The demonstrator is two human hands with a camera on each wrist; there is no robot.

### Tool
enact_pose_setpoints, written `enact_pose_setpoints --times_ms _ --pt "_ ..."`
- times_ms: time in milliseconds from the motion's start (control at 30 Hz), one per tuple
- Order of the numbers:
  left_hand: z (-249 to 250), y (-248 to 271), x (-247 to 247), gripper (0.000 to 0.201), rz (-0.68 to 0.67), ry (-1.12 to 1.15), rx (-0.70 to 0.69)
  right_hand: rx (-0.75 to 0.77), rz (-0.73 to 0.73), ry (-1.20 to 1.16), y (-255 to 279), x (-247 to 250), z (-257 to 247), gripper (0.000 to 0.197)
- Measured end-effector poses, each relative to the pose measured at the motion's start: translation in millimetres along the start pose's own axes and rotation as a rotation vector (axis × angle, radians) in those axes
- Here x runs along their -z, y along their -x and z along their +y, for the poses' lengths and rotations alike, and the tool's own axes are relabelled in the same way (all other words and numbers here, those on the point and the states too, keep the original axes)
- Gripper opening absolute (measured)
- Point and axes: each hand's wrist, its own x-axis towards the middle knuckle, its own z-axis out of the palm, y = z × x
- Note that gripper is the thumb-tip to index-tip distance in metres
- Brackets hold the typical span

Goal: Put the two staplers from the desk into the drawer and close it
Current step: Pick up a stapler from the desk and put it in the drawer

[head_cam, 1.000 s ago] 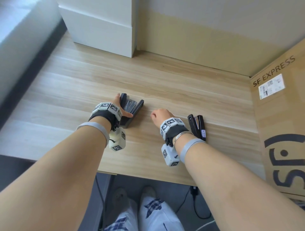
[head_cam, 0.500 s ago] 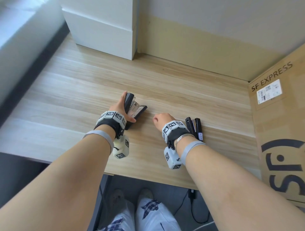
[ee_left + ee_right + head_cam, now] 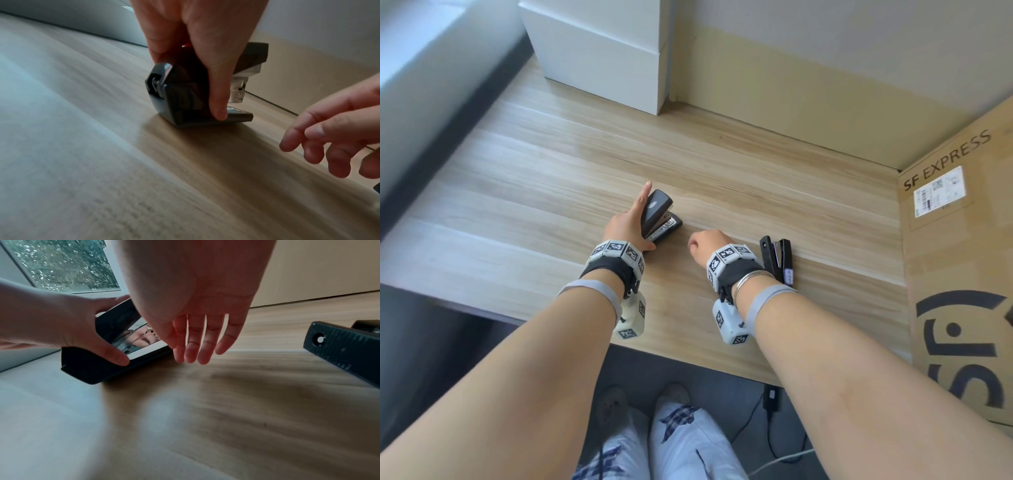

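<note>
From the head view, the left hand (image 3: 627, 224) is gripping a black stapler (image 3: 659, 219) on the tabletop (image 3: 534, 192), while the second stapler (image 3: 779, 258) is lying just beside the right hand (image 3: 705, 245). At the left wrist, fingers (image 3: 218, 91) are clamping the stapler's hinge end. At the right wrist, fingers (image 3: 202, 340) are hanging apart, holding nothing.

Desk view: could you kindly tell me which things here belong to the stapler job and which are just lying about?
Job: left stapler, gripped by left hand; right stapler, untouched; right hand, free.
Lying about: cardboard box, white block, floor cable.
</note>
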Motion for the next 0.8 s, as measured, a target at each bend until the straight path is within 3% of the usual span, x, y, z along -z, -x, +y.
enact_pose_setpoints --times_ms 133,333,567,800 --pt "-15.0 11.1 7.3 0.109 0.040 0.041 0.049 0.015 0.009 -0.020 -0.5 -3.8 -15.6 0.034" --pt "-60.8 35.3 33.2 0.072 0.146 0.110 0.083 0.064 0.008 -0.002 2.1 -18.9 -64.7 0.034" --pt "-147.3 90.9 68.1 0.072 0.226 0.126 0.180 0.145 0.010 0.040 11.5 -44.5 -141.3 0.034" --pt "-233.5 158.8 73.1 0.071 0.324 0.218 0.354 0.218 0.070 0.070 19.6 -79.1 -195.4 0.031"
